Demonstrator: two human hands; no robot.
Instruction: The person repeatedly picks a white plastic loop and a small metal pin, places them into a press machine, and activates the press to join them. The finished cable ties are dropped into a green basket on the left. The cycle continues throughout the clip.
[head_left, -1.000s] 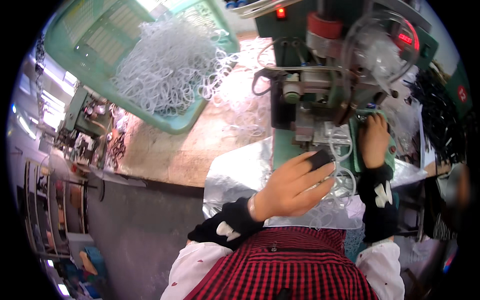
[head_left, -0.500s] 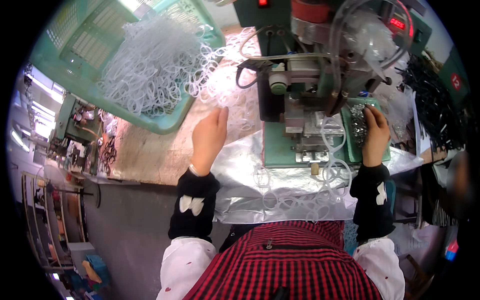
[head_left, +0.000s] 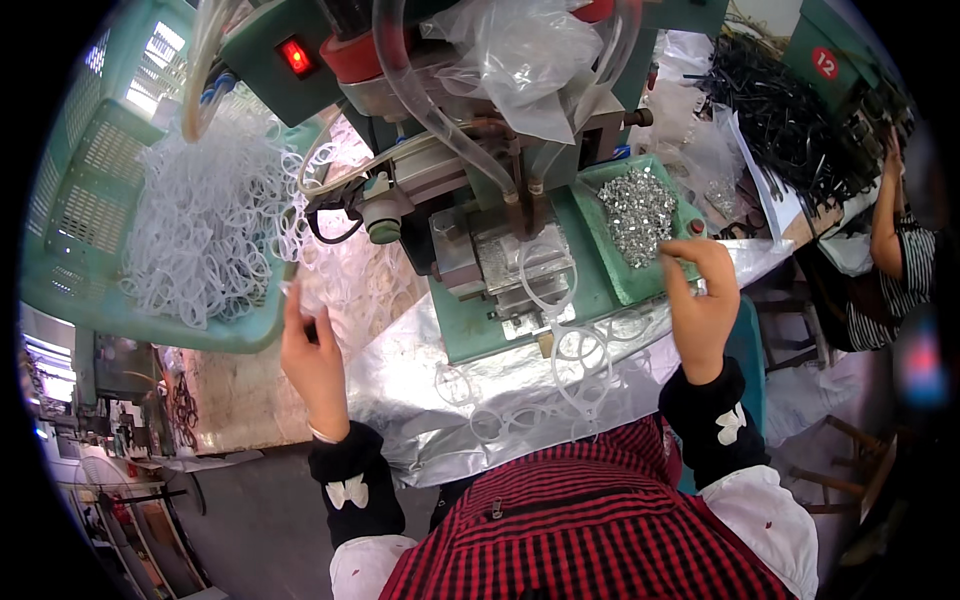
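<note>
My left hand is by the near right corner of the green plastic basket, beside loose clear plastic loops on the table. Its thumb and forefinger stand apart; a small pale bit shows at the fingertip, too blurred to name. At the green tray of small shiny metal pieces, my right hand has thumb and forefinger pinched together over the near edge. Whatever lies between those tips is too small to make out. A string of joined clear loops hangs from the press's metal fixture.
The green bench press stands between my hands, with clear hoses and a plastic bag above. Silver sheeting covers the table's front edge. Black strips pile up at the far right, near another person's arm.
The view has swung, so the press appears further left and tilted. My right hand has drawn back from the metal pieces to the tray's near edge. My left hand's thumb and forefinger have parted.
</note>
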